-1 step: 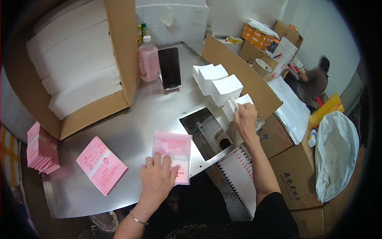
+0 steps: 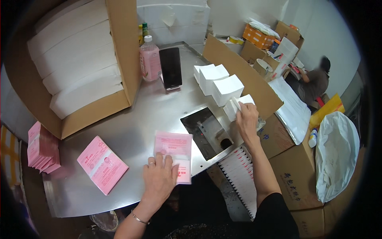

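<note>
My left hand (image 2: 159,178) lies with fingers extended on a pink printed packet (image 2: 173,143) near the front of the steel table. Part of a white inner piece shows beside the thumb, and the palm hides the packet's lower left. Over on the right, my right hand (image 2: 247,121) has its fingers closed at the top of a small stack of white tissues (image 2: 231,112); its thumb side is partly hidden. Behind it stand more white tissue stacks (image 2: 228,89). Left of my left hand lies a pile of pink packets (image 2: 102,165), lined up.
A rectangular opening (image 2: 193,131) cuts into the table between my hands. An open carton (image 2: 93,109) holds white bundles. A phone (image 2: 170,68) and a pink bottle (image 2: 150,61) stand behind. A cardboard flap (image 2: 242,73) borders the right. Another person (image 2: 316,81) sits far right.
</note>
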{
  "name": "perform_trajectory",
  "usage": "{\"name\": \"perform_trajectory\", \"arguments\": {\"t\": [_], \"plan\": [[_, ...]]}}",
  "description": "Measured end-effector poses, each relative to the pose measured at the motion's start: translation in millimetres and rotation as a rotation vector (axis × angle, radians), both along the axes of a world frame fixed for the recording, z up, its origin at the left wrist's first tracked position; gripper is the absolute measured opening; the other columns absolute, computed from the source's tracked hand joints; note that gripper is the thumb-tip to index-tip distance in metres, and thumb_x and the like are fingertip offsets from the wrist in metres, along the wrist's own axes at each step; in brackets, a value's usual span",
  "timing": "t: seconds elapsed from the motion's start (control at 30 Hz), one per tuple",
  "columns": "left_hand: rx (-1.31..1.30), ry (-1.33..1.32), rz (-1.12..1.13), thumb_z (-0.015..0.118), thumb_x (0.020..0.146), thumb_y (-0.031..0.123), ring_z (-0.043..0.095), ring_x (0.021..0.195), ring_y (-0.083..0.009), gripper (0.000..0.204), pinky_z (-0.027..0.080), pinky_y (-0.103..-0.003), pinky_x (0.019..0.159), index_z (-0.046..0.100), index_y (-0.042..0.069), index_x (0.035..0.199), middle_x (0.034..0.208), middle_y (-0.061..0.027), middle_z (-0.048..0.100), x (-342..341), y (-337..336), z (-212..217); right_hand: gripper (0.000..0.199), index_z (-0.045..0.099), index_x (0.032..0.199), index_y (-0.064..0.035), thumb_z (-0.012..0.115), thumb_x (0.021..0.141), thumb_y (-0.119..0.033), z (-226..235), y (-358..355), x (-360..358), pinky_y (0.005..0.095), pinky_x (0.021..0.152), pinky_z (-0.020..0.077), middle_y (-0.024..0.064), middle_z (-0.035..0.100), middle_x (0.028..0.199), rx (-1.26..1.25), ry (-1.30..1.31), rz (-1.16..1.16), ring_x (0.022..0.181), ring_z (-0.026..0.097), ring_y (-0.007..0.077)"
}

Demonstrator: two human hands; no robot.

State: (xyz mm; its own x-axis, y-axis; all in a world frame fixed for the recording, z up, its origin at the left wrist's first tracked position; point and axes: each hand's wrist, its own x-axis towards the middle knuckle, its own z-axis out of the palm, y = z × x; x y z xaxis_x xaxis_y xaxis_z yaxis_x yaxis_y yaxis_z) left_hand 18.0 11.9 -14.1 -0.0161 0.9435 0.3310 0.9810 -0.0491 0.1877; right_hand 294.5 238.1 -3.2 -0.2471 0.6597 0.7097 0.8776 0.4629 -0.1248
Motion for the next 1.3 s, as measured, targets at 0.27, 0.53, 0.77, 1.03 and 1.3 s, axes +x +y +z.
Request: {"name": "perform_trajectory", "arguments": {"t": [0.27, 0.53, 0.77, 1.03, 1.3], "plan": [[0.028, -0.293, -0.109, 0.071, 0.074, 0.016, 0.056, 0.089, -0.033, 0.052, 0.047, -0.045, 0.07, 0.06, 0.005, 0.124, 0.099, -0.0161, 0.054, -11, -11, 7, 0.036, 0.061, 0.116, 0.0075, 0.059, 0.083, -0.008, 9, -155, -98, 0.0603, 0.104, 0.0424, 0.0244, 0.061, 0.121, -0.15, -0.189, 0.967, 0.114, 0.061, 0.042], [-0.041, -0.292, -0.142, 0.071, 0.08, 0.014, 0.057, 0.085, -0.0341, 0.071, 0.046, -0.044, 0.075, 0.045, 0.006, 0.146, 0.094, -0.0165, 0.054, 0, -17, 19, 0.029, 0.062, 0.112, -0.002, 0.059, 0.086, -0.015, -40, -90, -147, 0.0693, 0.111, 0.0253, 0.0177, 0.062, 0.097, -0.189, -0.273, 0.544, 0.091, 0.063, 0.0341], [-0.025, -0.391, -0.336, 0.069, 0.082, 0.007, 0.059, 0.087, -0.0301, 0.043, 0.046, -0.041, 0.076, 0.063, 0.007, 0.124, 0.09, -0.0122, 0.059, -14, -57, 23, 0.021, 0.068, 0.087, 0.0006, 0.056, 0.09, -0.017, -42, -39, -87, 0.0515, 0.073, 0.0553, 0.0232, 0.07, 0.084, -0.732, -0.341, 0.126, 0.079, 0.068, 0.0437], [0.366, -0.205, 0.36, 0.063, 0.071, -0.002, 0.049, 0.112, -0.0382, 0.035, 0.038, -0.051, 0.099, 0.059, 0.005, 0.106, 0.115, -0.018, 0.055, -110, -98, 20, 0.014, 0.069, 0.089, -0.0034, 0.066, 0.09, -0.017, 22, -20, -18, 0.0442, 0.079, 0.0426, 0.0128, 0.06, 0.084, 0.277, -0.235, -0.117, 0.087, 0.059, 0.0301], [0.036, 0.04, 0.422, 0.057, 0.081, -0.002, 0.053, 0.103, -0.0341, 0.028, 0.033, -0.052, 0.103, 0.058, 0.005, 0.108, 0.101, -0.0131, 0.058, -135, -87, 19, 0.012, 0.069, 0.087, -0.0018, 0.065, 0.087, -0.012, 2, -5, -9, 0.0451, 0.085, 0.042, 0.0131, 0.059, 0.088, 0.003, -0.075, -0.105, 0.091, 0.057, 0.0308]]}}
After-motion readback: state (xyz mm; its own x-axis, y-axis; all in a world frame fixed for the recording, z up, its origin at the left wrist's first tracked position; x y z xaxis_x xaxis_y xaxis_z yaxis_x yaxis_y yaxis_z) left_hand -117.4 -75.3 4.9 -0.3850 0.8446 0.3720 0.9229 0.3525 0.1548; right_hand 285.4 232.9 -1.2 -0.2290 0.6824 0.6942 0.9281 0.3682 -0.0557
